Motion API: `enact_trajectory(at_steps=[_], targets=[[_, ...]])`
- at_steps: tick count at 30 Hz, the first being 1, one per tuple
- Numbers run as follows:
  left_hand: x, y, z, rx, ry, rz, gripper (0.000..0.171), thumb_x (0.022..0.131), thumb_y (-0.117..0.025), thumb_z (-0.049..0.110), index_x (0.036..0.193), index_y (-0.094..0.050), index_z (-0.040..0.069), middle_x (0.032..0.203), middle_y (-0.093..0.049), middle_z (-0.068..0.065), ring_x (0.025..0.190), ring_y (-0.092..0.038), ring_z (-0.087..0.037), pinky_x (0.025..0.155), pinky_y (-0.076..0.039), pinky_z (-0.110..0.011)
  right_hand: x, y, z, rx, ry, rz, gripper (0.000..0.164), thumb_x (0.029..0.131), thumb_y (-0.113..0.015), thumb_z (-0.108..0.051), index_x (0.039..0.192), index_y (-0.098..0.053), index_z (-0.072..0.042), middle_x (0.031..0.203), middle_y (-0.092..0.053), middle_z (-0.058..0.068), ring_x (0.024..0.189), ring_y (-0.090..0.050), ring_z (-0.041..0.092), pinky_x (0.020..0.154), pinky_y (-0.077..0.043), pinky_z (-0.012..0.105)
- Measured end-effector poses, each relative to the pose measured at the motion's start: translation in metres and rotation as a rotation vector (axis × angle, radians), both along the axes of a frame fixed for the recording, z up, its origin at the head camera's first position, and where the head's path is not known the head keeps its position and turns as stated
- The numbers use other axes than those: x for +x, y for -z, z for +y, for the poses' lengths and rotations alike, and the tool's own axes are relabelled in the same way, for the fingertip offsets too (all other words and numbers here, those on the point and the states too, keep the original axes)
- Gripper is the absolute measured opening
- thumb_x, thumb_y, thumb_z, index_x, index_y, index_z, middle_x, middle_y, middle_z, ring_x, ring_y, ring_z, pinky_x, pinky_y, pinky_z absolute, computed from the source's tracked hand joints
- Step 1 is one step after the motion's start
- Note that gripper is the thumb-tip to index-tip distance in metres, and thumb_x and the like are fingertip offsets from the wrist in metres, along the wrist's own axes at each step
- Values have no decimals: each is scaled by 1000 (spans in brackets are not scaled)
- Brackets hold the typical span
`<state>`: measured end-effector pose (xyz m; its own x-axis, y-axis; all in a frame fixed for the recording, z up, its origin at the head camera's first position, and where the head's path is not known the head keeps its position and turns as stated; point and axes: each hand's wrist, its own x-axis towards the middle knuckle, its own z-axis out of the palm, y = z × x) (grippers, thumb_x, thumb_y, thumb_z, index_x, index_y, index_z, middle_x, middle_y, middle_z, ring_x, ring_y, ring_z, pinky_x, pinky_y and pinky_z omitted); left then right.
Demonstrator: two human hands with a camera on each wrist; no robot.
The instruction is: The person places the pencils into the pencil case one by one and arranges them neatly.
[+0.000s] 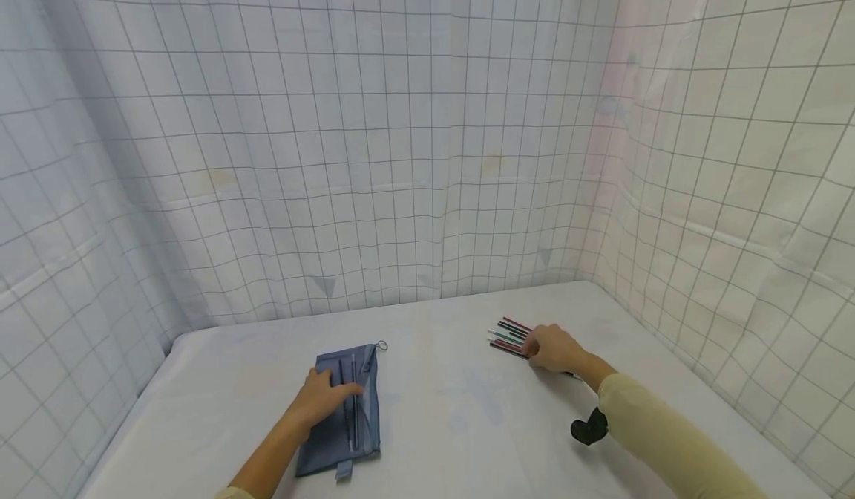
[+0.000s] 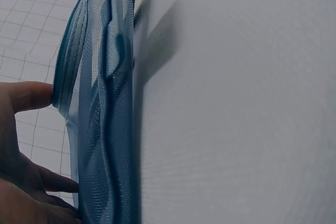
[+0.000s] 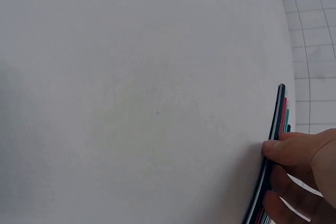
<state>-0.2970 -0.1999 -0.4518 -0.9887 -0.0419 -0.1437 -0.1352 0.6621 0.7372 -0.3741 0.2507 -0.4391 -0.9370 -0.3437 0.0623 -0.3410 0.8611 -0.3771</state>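
On the left of the table lies a flat blue mesh zip pouch (image 1: 330, 439) with a ring at its far corner. Long thin pencils (image 1: 355, 428) show on or through its face. My left hand (image 1: 317, 401) rests on the pouch, thumb stretched across it; in the left wrist view the thumb (image 2: 34, 96) touches its zipped edge. Over on the right, a bunch of black, red and green pencils (image 1: 509, 336) lies on the table. My right hand (image 1: 556, 348) curls its fingers round them, thumb (image 3: 286, 150) against a black one. How many it grips is hidden.
A white cloth covers the table (image 1: 454, 425). White gridded curtains (image 1: 374, 150) stand close behind it and on both sides. A black strap piece (image 1: 589, 428) hangs at the right wrist. A fabric tab (image 1: 344, 471) sticks out from the pouch's near edge.
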Motion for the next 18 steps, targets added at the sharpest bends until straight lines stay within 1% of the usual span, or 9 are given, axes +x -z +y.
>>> enact_trajectory(at_steps=[4, 9, 12, 18], targets=[[1, -1, 0, -1, -2, 1, 99, 90, -69, 45, 149, -27, -23, 155, -3, -51, 142, -9, -68, 111, -17, -76, -1, 4, 1, 7, 1, -9, 11, 88, -78, -2, 96, -77, -9, 86, -63, -4, 81, -56, 16, 76, -53, 38], [1, -1, 0, 7, 1, 7, 99, 90, -69, 45, 148, -27, -23, 155, -3, -51, 142, -9, -68, 112, -17, -75, -2, 7, 2, -7, -27, -9, 13, 89, -76, -1, 99, -77, -8, 88, -65, -4, 81, -56, 15, 75, -53, 37], [0, -1, 0, 8, 2, 5, 100, 90, -69, 45, 148, -27, -23, 155, -3, -51, 142, -9, -68, 112, -17, -75, -2, 7, 2, -5, -39, 7, 15, 88, -75, 0, 101, -77, -7, 89, -65, -4, 81, -56, 15, 76, -52, 38], [1, 0, -1, 6, 10, 8, 100, 90, -70, 46, 148, -27, -24, 154, -5, -51, 142, -10, -67, 112, -18, -75, -3, 14, 4, -2, -27, 21, 20, 85, -75, -1, 104, -76, -6, 92, -66, -3, 82, -57, 16, 78, -53, 41]])
